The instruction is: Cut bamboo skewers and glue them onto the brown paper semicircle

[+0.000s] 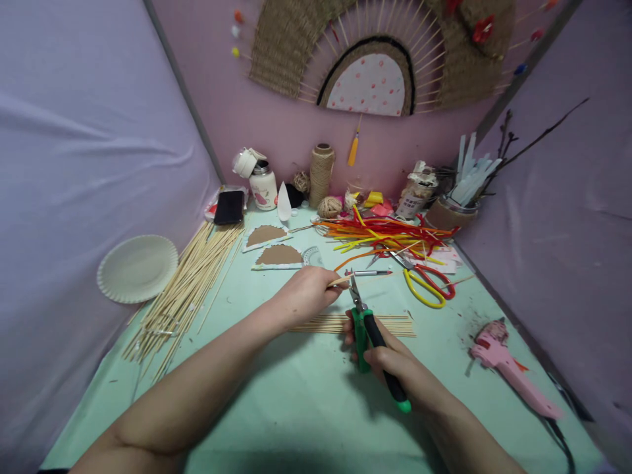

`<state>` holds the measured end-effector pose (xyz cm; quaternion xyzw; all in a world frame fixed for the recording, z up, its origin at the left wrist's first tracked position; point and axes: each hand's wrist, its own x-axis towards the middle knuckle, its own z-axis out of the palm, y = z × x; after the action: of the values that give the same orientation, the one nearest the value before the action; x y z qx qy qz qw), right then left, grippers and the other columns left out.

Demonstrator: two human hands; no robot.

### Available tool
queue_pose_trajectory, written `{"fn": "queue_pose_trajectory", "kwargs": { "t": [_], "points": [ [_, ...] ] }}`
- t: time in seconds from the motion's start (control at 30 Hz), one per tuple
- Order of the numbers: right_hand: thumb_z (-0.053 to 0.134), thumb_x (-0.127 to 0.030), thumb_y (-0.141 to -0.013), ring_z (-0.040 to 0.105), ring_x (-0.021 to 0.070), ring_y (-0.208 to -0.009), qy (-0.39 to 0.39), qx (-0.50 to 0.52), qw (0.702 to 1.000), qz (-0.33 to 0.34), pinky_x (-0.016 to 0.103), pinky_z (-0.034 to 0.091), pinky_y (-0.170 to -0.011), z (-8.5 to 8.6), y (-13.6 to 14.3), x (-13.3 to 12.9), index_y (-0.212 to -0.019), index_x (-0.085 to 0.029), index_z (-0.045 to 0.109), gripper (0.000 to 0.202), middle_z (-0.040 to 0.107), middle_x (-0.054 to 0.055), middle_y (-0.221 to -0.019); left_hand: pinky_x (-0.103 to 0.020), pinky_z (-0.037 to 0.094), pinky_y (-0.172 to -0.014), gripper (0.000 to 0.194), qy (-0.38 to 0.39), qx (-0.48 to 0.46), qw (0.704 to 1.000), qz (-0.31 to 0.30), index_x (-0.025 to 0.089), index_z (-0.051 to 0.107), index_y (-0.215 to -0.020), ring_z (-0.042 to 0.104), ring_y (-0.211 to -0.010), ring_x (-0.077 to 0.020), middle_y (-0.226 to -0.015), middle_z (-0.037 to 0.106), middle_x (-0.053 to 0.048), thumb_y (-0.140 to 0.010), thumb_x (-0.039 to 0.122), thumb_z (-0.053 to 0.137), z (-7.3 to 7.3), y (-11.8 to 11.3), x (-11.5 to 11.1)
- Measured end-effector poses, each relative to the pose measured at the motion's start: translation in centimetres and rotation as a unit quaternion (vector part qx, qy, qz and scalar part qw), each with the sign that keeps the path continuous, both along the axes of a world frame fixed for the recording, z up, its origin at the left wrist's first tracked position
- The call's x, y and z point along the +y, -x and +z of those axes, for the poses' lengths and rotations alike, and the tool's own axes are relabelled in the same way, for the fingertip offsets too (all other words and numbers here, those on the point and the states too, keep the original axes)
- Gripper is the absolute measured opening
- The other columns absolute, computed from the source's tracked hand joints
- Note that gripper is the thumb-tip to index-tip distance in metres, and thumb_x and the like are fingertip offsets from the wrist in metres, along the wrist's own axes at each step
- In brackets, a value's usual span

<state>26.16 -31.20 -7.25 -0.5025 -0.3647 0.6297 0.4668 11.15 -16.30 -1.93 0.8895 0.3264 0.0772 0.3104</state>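
Observation:
My left hand [313, 289] is closed around thin wooden sticks [340, 281], whose ends poke out to the right. Wrapped round the green and black handles of a pair of cutting pliers [368, 329] is my right hand [390, 355]. The pliers point up, and their jaws are at the tips of the held sticks; whether they touch I cannot tell. Below both hands a row of bamboo skewers [399, 325] lies side by side on the table. A silver pen-like tool [370, 272] lies just behind the jaws. Two brown half-round card pieces [279, 255] with pale edging lie further back.
At left are a large pile of skewers [187, 289], a paper plate [138, 268] and a phone [230, 207]. Pipe cleaners [390, 230] and red-yellow scissors [427, 286] lie right of centre. A pink glue gun [513, 375] rests at right. Twine [322, 174] and a bottle [264, 187] stand behind.

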Motion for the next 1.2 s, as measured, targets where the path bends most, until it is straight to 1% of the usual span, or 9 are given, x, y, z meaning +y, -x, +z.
{"fn": "queue_pose_trajectory", "kwargs": {
  "t": [0.17, 0.47, 0.67, 0.8, 0.87, 0.97, 1.07, 1.13, 1.2],
  "points": [
    [0.056, -0.022, -0.069, 0.049, 0.0238, -0.099, 0.005, -0.005, 1.0, 0.001, 0.038, 0.039, -0.087, 0.03, 0.03, 0.09, -0.108, -0.025, 0.059, 0.039, 0.056, 0.004, -0.101, -0.021, 0.04, -0.066, 0.025, 0.002, 0.003, 1.0, 0.004, 0.02, 0.074, -0.092, 0.064, -0.077, -0.0163, -0.085, 0.073, -0.003, -0.083, 0.019, 0.05, 0.28, -0.09, -0.12],
    [0.057, -0.023, -0.069, 0.049, 0.025, -0.102, 0.01, -0.006, 1.0, -0.002, 0.039, 0.04, -0.088, -0.03, 0.11, 0.03, -0.108, -0.023, 0.059, 0.039, 0.056, 0.005, -0.101, -0.022, 0.037, -0.064, 0.022, -0.009, 0.011, 1.0, -0.001, 0.019, 0.072, -0.085, 0.062, -0.075, -0.0166, -0.08, 0.072, -0.003, -0.083, 0.019, 0.05, 0.45, -0.18, -0.19],
    [0.058, -0.023, -0.07, 0.049, 0.0251, -0.102, 0.018, 0.007, 1.0, -0.004, 0.038, 0.04, -0.087, -0.1, 0.19, -0.04, -0.108, -0.024, 0.058, 0.038, 0.055, 0.004, -0.1, -0.025, 0.031, -0.057, 0.022, -0.042, 0.031, 0.999, -0.011, 0.018, 0.066, -0.071, 0.054, -0.064, -0.015, -0.068, 0.065, -0.001, -0.082, 0.018, 0.048, 0.72, -0.31, -0.21],
    [0.059, -0.023, -0.068, 0.05, 0.0244, -0.098, 0.03, 0.022, 0.999, -0.012, 0.036, 0.041, -0.084, 0.22, 0.31, 0.05, -0.11, -0.024, 0.058, 0.042, 0.056, 0.004, -0.099, -0.026, 0.028, -0.056, 0.021, -0.051, 0.042, 0.998, -0.023, 0.018, 0.063, -0.065, 0.051, -0.061, -0.0151, -0.064, 0.063, -0.001, -0.079, 0.014, 0.047, 0.85, -0.43, -0.25],
    [0.06, -0.023, -0.068, 0.05, 0.0235, -0.095, 0.03, 0.024, 0.999, -0.01, 0.036, 0.041, -0.083, 0.31, 0.33, 0.1, -0.109, -0.023, 0.058, 0.041, 0.055, 0.004, -0.098, -0.026, 0.028, -0.056, 0.02, -0.053, 0.042, 0.997, -0.026, 0.018, 0.062, -0.065, 0.051, -0.061, -0.0151, -0.064, 0.063, -0.001, -0.078, 0.012, 0.048, 0.8, -0.49, -0.28],
    [0.058, -0.021, -0.069, 0.049, 0.0218, -0.091, 0.017, 0.017, 1.0, -0.006, 0.036, 0.041, -0.08, 0.19, 0.27, 0.11, -0.104, -0.023, 0.057, 0.035, 0.054, 0.003, -0.097, -0.026, 0.027, -0.056, 0.02, -0.06, 0.042, 0.997, -0.036, 0.018, 0.061, -0.064, 0.051, -0.061, -0.0151, -0.064, 0.062, -0.001, -0.077, 0.011, 0.048, 0.59, -0.57, -0.31],
    [0.055, -0.02, -0.071, 0.048, 0.0197, -0.085, 0.009, 0.017, 1.0, 0.005, 0.034, 0.041, -0.076, -0.08, 0.18, 0.01, -0.097, -0.023, 0.057, 0.025, 0.053, 0.002, -0.093, -0.026, 0.028, -0.056, 0.02, -0.063, 0.036, 0.996, -0.047, 0.018, 0.061, -0.064, 0.051, -0.062, -0.015, -0.065, 0.063, -0.002, -0.077, 0.011, 0.048, 0.3, -0.69, -0.28],
    [0.054, -0.02, -0.073, 0.047, 0.0179, -0.079, 0.012, 0.031, 0.999, 0.01, 0.033, 0.041, -0.072, -0.19, 0.19, -0.04, -0.094, -0.023, 0.056, 0.021, 0.051, 0.001, -0.087, -0.026, 0.028, -0.057, 0.02, -0.064, 0.037, 0.996, -0.053, 0.018, 0.062, -0.066, 0.052, -0.063, -0.0151, -0.066, 0.064, -0.002, -0.078, 0.011, 0.048, 0.13, -0.83, -0.25],
    [0.056, -0.02, -0.072, 0.046, 0.0165, -0.074, 0.026, 0.056, 0.998, 0.003, 0.032, 0.042, -0.068, -0.19, 0.35, 0.01, -0.094, -0.023, 0.057, 0.022, 0.05, 0.001, -0.085, -0.026, 0.028, -0.057, 0.019, -0.072, 0.052, 0.995, -0.055, 0.018, 0.062, -0.066, 0.054, -0.064, -0.0158, -0.068, 0.065, -0.003, -0.077, 0.011, 0.048, -0.06, -0.99, -0.24]
  ]
}}
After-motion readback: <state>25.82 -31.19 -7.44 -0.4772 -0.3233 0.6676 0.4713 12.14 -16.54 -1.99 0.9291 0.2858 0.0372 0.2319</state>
